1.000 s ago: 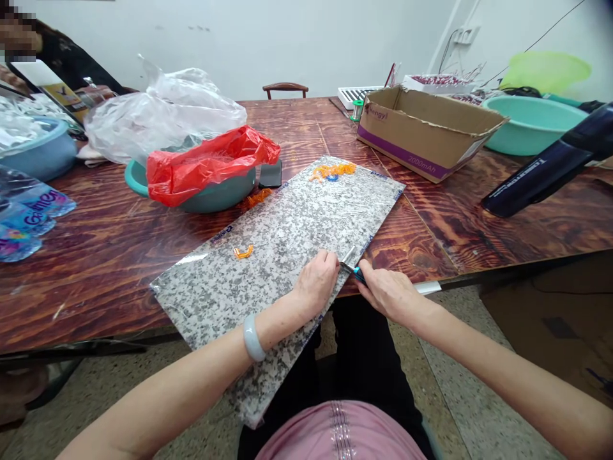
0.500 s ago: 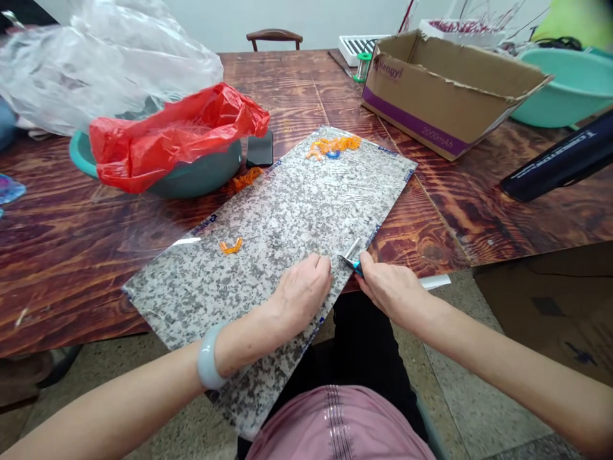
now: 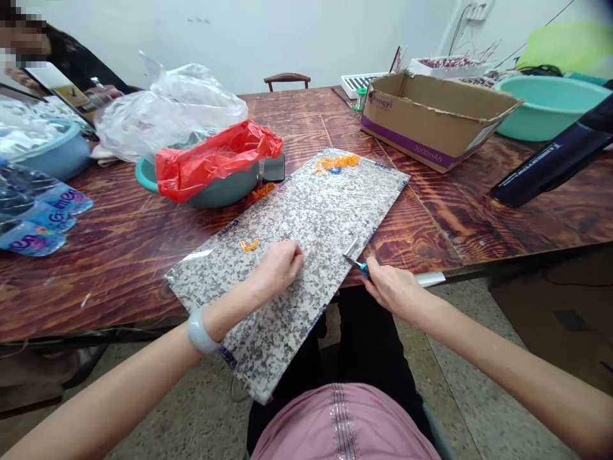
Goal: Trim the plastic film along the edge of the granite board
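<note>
A speckled grey stone slab (image 3: 306, 223) lies slanted across the front edge of the wooden table and overhangs my lap. My left hand (image 3: 279, 263) rests on the slab with its fingers curled under, just right of a small orange piece (image 3: 249, 245). What it holds, if anything, is hidden. My right hand (image 3: 393, 289) is at the slab's right edge, closed on a small cutter with blue handles (image 3: 358, 260) whose metal tip points at the slab. A pile of orange pieces (image 3: 334, 164) lies at the slab's far end.
A teal basin with a red plastic bag (image 3: 211, 163) and a clear bag (image 3: 167, 112) stand at the back left, a black phone (image 3: 274, 169) beside them. A cardboard box (image 3: 431, 118), a teal bowl (image 3: 550, 105) and a dark tube (image 3: 550, 166) are at the right. Another person sits far left.
My left hand has slid left across the slab, away from the cutter and toward the small orange piece. My right hand has stayed at the slab's edge with the cutter.
</note>
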Action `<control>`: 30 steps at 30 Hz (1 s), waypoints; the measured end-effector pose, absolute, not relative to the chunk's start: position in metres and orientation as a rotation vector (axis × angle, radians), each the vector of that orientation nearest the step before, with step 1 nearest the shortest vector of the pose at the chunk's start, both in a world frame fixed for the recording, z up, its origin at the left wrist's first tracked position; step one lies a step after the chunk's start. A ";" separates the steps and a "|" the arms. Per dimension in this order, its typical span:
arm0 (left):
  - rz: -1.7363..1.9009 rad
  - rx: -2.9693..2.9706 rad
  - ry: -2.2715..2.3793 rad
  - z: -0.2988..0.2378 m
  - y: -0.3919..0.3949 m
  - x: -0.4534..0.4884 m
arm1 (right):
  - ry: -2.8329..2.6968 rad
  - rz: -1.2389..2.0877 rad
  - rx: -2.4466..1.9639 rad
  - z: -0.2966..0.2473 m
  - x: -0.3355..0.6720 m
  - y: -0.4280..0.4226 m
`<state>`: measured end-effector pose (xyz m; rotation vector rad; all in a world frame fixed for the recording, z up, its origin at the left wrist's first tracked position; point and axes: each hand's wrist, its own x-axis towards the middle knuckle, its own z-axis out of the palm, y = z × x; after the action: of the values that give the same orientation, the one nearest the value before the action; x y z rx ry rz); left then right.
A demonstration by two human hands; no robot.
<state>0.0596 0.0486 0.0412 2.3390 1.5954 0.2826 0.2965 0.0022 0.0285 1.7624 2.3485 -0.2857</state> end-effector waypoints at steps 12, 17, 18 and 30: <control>0.425 2.347 1.428 0.026 0.035 0.103 | 2.463 -0.712 1.985 0.014 0.304 -0.002; 0.442 2.315 1.472 0.027 0.033 0.104 | 2.508 -0.800 1.987 0.018 0.311 0.003; 0.454 2.306 1.475 0.027 0.032 0.105 | 2.507 -0.807 1.999 0.020 0.312 0.005; 0.443 2.316 1.527 0.026 0.036 0.126 | 2.662 -0.782 2.164 0.027 0.328 0.035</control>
<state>0.1261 0.0358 0.0263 2.3156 1.5271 0.4428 0.3278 0.0353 0.0266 2.1645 2.6619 -0.7820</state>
